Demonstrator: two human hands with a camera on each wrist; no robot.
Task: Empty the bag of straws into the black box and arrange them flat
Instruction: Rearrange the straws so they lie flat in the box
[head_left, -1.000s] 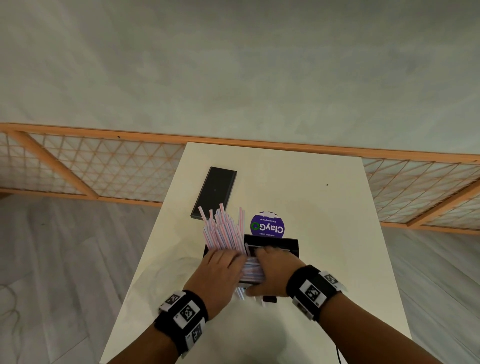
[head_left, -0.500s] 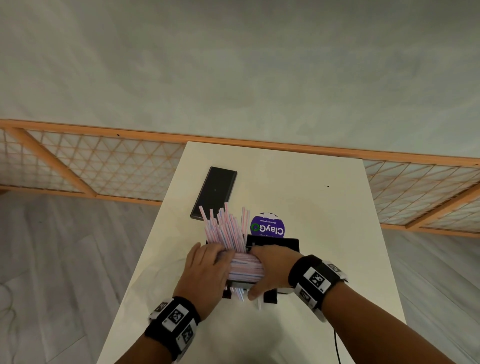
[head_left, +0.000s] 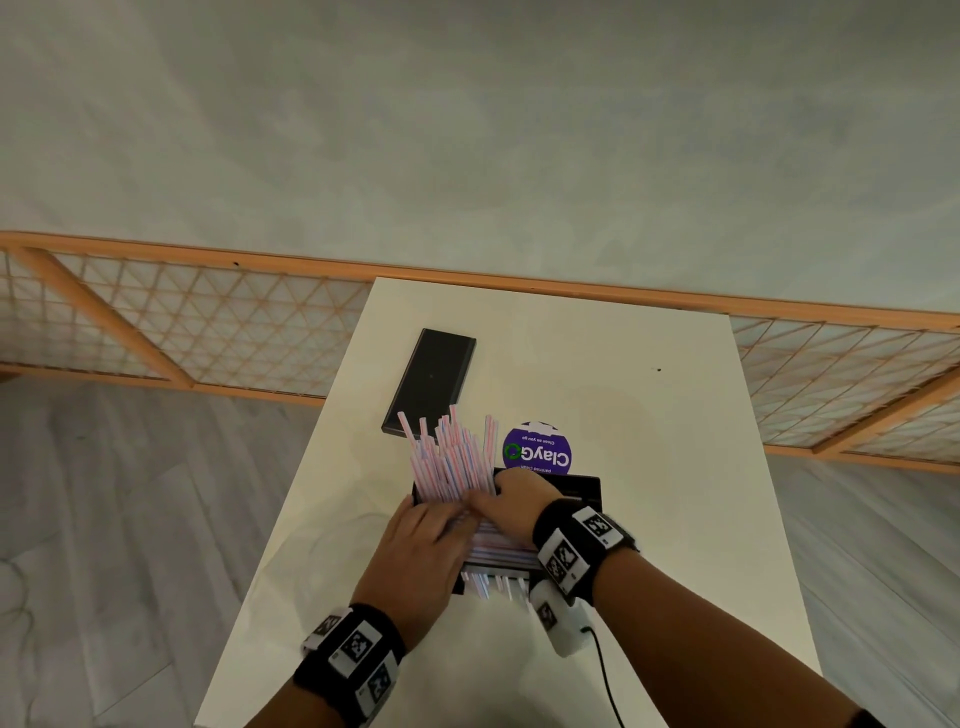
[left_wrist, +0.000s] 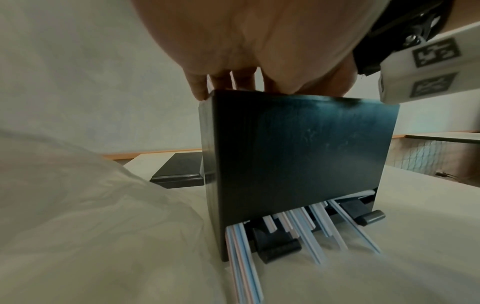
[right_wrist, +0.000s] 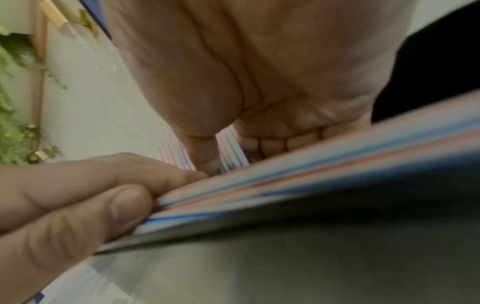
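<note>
Both hands have shifted since a second ago: the left hand (head_left: 423, 551) has slid back toward the lower centre of the head view, while the right hand (head_left: 511, 501) has pushed up and across to the foot of the upright straws. And look at the pile — the thin pink-, blue- and white-striped paper straws (head_left: 452, 457) fan upward just left of centre, standing tall out of the glossy black rectangular box (head_left: 582, 488). A second layer lies crosswise under both hands, and the left wrist view shows several ends poking out beneath the box's near wall onto the white table (head_left: 649, 519).

Left fingers lie fairly straight, pressing down on the flat layer, tips over the box's edge. Right fingers curl over the straws' base; whether they truly grasp any, I cannot tell.

The crumpled clear plastic bag (left_wrist: 78, 205) sits slack at the left of the left wrist view, seemingly emptied. So the tipping-out looks done; the flattening is well short, with the upright bunch yet to lay down and strays to tuck in.

Beyond, a flat black rectangular lid (head_left: 431, 382) and a round purple ClayGo sticker (head_left: 537, 452) sit toward the table's upper part.
</note>
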